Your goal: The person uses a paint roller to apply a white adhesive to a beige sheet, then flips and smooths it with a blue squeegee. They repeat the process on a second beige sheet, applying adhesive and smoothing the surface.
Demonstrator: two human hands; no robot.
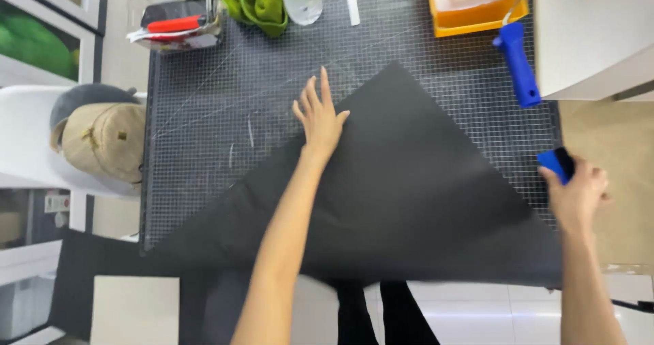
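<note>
The left hand (320, 117) lies open and flat on the black sheet (402, 188), pinning it to the gridded mat (204, 113) on the counter. The right hand (578, 194), at the sheet's right edge, grips a blue tool (555, 162) ready for use

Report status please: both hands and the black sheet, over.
Left hand flat, open on black sheet. Right hand shut on blue tool at mat edge. Sheet lies angled on cutting mat.

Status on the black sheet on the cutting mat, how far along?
Done: black sheet is spread over the gridded cutting mat. In hand: left hand lies flat on the sheet's edge, right hand grips a blue tool at the mat's right side. Left: the blue-handled roller by the orange tray lies untouched.
</note>
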